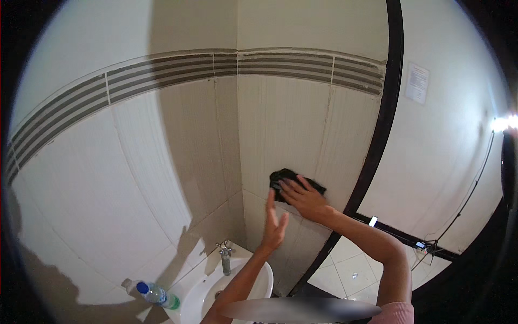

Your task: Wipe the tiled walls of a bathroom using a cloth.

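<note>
A bunched black cloth [283, 174] lies against the cream wall tiles [279, 121], just right of the room corner. My right hand [307, 201] is spread over it and presses it to the wall; slight blur shows on the fingers. Below and to the left is my left hand [275, 231], raised with thumb and fingers apart and nothing in it. Its fingertips come up to the cloth's lower left edge; whether they touch it I cannot tell.
Under my left arm is a white washbasin [267, 279] with a metal tap [225, 261]. A plastic bottle [156, 295] with a blue cap stands on the basin's left side. To the right run a dark door frame [374, 150] and a light stand [465, 204] with a bright lamp.
</note>
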Action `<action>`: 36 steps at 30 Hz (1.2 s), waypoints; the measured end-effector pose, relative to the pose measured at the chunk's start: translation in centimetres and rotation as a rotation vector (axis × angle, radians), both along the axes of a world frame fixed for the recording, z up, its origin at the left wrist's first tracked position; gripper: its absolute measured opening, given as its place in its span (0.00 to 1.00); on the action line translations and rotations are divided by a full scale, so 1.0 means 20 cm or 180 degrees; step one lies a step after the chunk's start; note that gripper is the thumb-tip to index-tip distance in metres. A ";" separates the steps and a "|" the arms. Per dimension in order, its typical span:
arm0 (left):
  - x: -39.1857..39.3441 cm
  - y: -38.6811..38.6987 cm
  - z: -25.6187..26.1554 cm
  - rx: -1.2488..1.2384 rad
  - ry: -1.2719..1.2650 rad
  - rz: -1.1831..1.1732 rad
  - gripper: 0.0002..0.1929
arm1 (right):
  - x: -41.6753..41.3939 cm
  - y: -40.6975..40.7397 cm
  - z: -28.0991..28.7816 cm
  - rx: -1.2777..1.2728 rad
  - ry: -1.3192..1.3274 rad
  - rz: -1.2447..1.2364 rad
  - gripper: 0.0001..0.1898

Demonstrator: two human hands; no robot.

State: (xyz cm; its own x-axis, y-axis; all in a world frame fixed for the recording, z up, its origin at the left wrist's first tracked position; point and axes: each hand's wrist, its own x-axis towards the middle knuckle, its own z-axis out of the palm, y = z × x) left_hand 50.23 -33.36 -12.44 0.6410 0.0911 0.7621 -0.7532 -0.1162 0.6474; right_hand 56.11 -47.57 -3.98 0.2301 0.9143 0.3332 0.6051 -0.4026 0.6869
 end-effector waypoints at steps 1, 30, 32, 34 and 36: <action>0.00 -0.05 0.03 -0.0004 0.0021 0.0079 0.35 | -0.06 -0.04 0.05 0.0064 0.0072 -0.0158 0.25; 0.45 -0.15 0.48 0.1208 -0.1326 0.2244 0.30 | -0.61 -0.71 -0.04 0.3533 0.1456 -0.0251 0.16; 0.55 -0.02 0.60 0.0841 -0.1209 0.2281 0.32 | -0.61 -0.70 -0.06 0.3531 0.1502 -0.0346 0.16; 0.59 0.03 0.52 0.0664 -0.1119 0.2303 0.32 | -0.61 -0.68 -0.09 0.3528 0.1566 -0.0534 0.16; 0.63 0.09 0.34 0.0396 -0.1065 0.2476 0.33 | -0.62 -0.64 -0.12 0.3548 0.1696 -0.0615 0.16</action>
